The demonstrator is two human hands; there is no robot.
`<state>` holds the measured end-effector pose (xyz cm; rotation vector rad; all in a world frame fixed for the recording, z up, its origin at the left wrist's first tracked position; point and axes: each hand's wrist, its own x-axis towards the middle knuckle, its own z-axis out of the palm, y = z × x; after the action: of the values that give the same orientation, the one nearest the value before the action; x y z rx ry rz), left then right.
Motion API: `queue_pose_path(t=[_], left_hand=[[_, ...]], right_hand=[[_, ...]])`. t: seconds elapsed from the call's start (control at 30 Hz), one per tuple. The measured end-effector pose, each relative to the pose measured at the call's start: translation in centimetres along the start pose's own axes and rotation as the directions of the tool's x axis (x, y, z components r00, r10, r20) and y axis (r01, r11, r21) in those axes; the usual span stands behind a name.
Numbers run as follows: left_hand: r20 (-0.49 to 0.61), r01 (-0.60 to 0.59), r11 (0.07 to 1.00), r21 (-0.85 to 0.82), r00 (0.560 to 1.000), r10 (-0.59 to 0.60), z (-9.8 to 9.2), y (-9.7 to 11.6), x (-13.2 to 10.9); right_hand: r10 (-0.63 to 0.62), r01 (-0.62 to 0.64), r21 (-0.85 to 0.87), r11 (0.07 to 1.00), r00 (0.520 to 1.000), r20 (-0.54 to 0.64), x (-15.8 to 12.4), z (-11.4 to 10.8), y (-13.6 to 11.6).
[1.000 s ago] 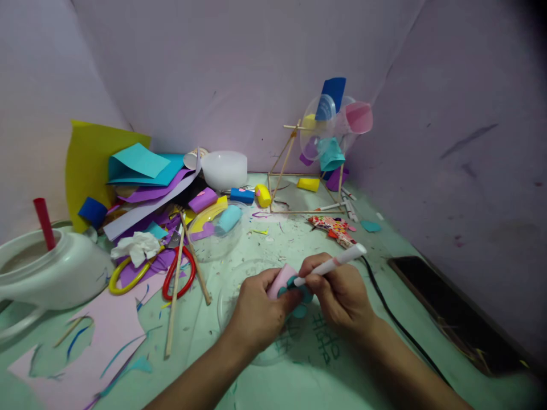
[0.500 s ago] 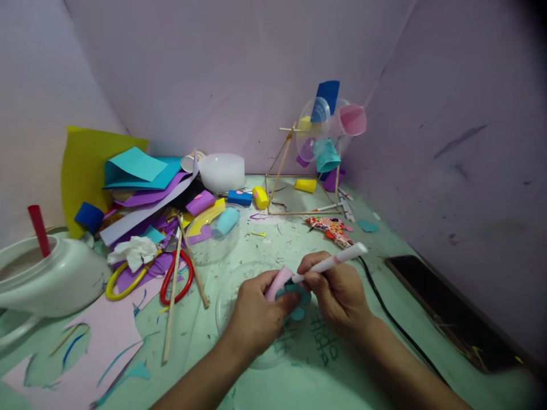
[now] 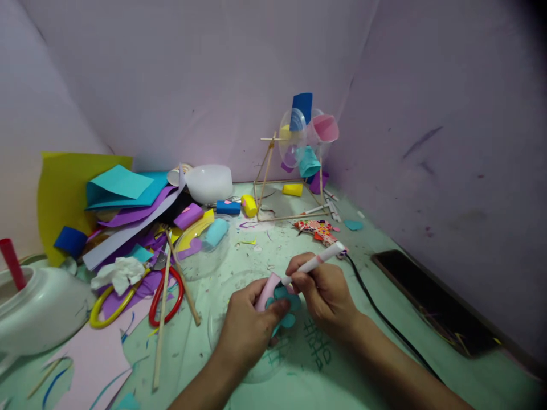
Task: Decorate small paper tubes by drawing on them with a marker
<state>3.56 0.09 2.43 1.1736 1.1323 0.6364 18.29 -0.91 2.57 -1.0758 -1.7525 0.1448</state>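
Right hand [image 3: 325, 293] and left hand [image 3: 248, 319] sit close together above the green table [image 3: 307, 393], each closed on something, the left over a clear disc [image 3: 219, 302]. Pinched in the right is a white marker [image 3: 318, 261], slanting down leftward. Clamped in the left is a teal flower shape [image 3: 291, 302], against a pink roll [image 3: 267, 292]. Smallest is the marker's dark tip [image 3: 280, 283], just beside that roll; contact is unclear.
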Motion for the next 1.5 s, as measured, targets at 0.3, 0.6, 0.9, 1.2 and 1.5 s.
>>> queue_pose_path(t=[0.3, 0.6, 0.9, 1.2, 1.5], left_hand=[[-0.028, -0.045, 0.998, -0.042, 0.999, 0.044, 0.19, -0.44, 0.30], [-0.035, -0.074, 0.996, -0.040, 0.997, 0.072, 0.27, -0.30, -0.01], [-0.032, -0.081, 0.994, -0.077, 0.996, 0.078, 0.15, -0.62, 0.21], [-0.005, -0.067, 0.996, -0.057, 0.998, 0.066, -0.06, -0.60, 0.27], [-0.032, -0.049, 0.996, -0.075, 0.998, 0.047, -0.06, -0.46, 0.30]], right_hand=[[0.020, -0.020, -0.009, 1.000, 1.000, 0.003, 0.06, -0.14, 0.14], [0.008, -0.009, -0.035, 0.999, 1.000, -0.031, 0.31, -0.23, 0.15], [0.027, -0.028, -0.031, 0.999, 0.999, -0.024, 0.25, -0.29, 0.35], [0.047, -0.048, -0.038, 0.998, 0.999, -0.019, 0.26, -0.34, 0.46], [0.038, -0.040, -0.052, 0.998, 0.999, -0.034, 0.23, -0.48, 0.35]])
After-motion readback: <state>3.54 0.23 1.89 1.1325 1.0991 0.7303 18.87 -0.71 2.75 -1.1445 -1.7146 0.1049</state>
